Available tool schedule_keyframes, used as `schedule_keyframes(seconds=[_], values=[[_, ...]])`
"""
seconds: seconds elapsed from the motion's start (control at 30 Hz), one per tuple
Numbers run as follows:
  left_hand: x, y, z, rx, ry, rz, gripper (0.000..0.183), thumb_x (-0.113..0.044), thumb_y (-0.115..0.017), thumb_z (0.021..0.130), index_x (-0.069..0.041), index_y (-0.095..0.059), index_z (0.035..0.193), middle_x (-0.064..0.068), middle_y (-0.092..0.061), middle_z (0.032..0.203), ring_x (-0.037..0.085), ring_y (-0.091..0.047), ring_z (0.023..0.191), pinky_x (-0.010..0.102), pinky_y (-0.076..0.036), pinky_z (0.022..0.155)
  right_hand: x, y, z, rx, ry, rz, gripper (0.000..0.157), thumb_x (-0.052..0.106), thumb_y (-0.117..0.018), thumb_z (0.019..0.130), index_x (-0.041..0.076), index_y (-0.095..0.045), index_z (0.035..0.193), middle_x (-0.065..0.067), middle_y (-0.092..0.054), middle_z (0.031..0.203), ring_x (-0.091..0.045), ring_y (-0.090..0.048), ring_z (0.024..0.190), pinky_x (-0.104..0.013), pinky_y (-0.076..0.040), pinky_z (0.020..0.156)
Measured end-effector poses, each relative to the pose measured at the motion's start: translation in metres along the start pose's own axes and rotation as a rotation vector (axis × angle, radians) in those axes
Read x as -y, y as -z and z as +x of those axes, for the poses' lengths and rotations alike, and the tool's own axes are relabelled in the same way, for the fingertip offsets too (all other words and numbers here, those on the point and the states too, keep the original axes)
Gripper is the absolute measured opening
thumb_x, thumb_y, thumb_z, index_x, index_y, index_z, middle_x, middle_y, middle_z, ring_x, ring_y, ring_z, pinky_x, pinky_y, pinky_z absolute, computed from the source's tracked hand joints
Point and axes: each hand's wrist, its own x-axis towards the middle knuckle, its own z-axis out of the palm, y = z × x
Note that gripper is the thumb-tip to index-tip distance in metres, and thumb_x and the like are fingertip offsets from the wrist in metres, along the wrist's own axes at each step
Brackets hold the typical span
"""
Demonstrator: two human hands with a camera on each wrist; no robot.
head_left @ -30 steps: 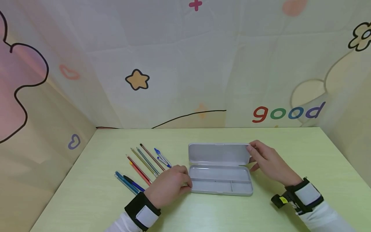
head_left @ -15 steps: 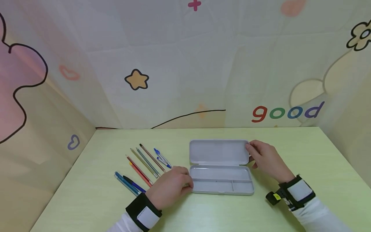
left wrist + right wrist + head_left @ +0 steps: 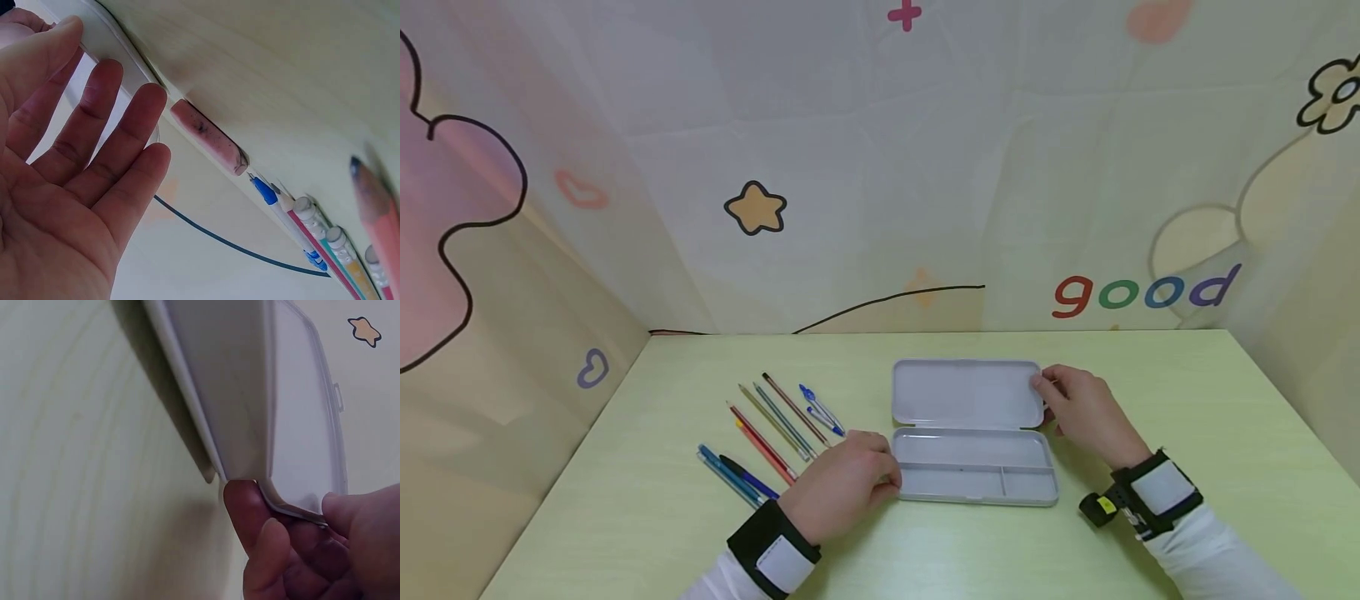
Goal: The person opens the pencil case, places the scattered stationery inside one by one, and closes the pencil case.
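An empty, pale grey pencil case (image 3: pixel 951 483) lies unfolded on the table in the head view, its shallow tray divided into compartments. Its lid (image 3: pixel 966 392) leans back from the hinge at the far side. My right hand (image 3: pixel 1086 412) pinches the lid's right end, the thumb (image 3: pixel 350 509) on the inner face and fingers behind it. At the tray's left end rests my left hand (image 3: pixel 842 483), its thumb (image 3: pixel 65 34) on the case and the other fingers (image 3: pixel 134 122) fairly straight. A worn pinkish eraser (image 3: pixel 209 137) shows beyond those fingers in the left wrist view.
Left of the case lie several pencils (image 3: pixel 763 450) and clear-barrelled blue ballpoint pens (image 3: pixel 823 411). Teal pens (image 3: pixel 727 475) and a dark blue pen (image 3: pixel 751 477) lie closer, partly hidden by my left wrist. A printed cloth (image 3: pixel 880 208) hangs behind the table (image 3: pixel 985 550).
The lid has swung a little farther back, showing more of its inside. My right hand has shifted slightly left with it, while my left hand has hardly moved at the tray.
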Motion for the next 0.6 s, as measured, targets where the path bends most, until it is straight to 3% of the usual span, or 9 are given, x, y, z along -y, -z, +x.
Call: schedule_keyframes(seconds=[0.6], values=[[0.0004,-0.0001,0.0011,-0.004,-0.015,0.024,0.006,-0.017,-0.08,0.083,-0.02,-0.076,0.084,-0.011,-0.06,0.085,0.008,-0.053,0.083,0.021,-0.046,0.08,0.004,0.0058,-0.0084,0.086,-0.037,-0.031,0.038,0.034,-0.055,0.103,-0.001,-0.059,0.12,-0.004,-0.066,0.08,-0.018,-0.062,0.068,-0.033,-0.05,0.058]])
